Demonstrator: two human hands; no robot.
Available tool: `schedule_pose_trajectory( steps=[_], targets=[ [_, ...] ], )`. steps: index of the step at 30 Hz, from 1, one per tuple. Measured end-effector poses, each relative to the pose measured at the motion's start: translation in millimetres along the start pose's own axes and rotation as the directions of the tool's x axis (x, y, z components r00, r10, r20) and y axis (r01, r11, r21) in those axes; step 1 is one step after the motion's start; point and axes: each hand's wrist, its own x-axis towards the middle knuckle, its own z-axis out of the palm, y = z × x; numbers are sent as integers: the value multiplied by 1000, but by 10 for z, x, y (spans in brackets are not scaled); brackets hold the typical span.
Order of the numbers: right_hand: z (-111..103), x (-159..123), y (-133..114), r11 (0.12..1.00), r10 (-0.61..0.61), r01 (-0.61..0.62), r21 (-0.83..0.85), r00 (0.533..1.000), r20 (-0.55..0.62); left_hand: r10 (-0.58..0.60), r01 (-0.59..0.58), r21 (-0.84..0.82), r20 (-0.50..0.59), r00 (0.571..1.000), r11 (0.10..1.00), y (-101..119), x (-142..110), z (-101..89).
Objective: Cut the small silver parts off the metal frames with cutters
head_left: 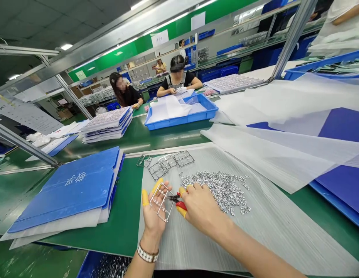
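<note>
My left hand (154, 216), palm up with yellow finger cots on, holds a silvery sprue frame (160, 208) with small parts inside it. In my right hand (201, 206), also with yellow finger cots, is a pair of side cutters (181, 204) with red handles. Their dark jaws reach the right side of the frame; whether they are closed on a runner is too small to tell. To the right of my hands, a pile of small silvery parts (225, 189) lies on a translucent sheet (191, 247). Several more sprue frames (183, 158) lie flat beyond my left hand.
Blue folders (66, 189) are stacked at left, and a sheet stack (107, 125) stands behind. A blue tray (182, 119) with white sheets is across the bench. Loose translucent sheets (283, 154) cover the right. A blue bin (91, 266) sits below the edge. Two people work opposite.
</note>
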Motion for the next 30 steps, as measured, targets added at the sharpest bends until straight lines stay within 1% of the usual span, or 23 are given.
schedule_pose_trajectory(
  steps=[3,11,15,18,23,30],
  targets=[
    [-16,13,2,1000,-2,2,12,1000,17,7,-7,15,-6,1000,1000,-3,-6,-9],
    [42,14,15,1000,-16,16,-2,1000,-18,25,-25,37,5,1000,999,20,-27,9],
    [44,20,14,1000,-18,18,5,1000,1,47,-48,60,25,999,997,-3,-21,-2],
    [38,17,-5,1000,-9,9,-3,1000,-2,61,-62,75,20,998,995,-28,-18,-16],
    [53,6,-26,1000,-8,8,-17,1000,7,39,-41,84,28,999,996,-50,-30,-29],
    [37,4,-33,999,-18,16,-51,1000,-24,40,-41,80,14,999,996,-31,-22,-11]
  ],
)
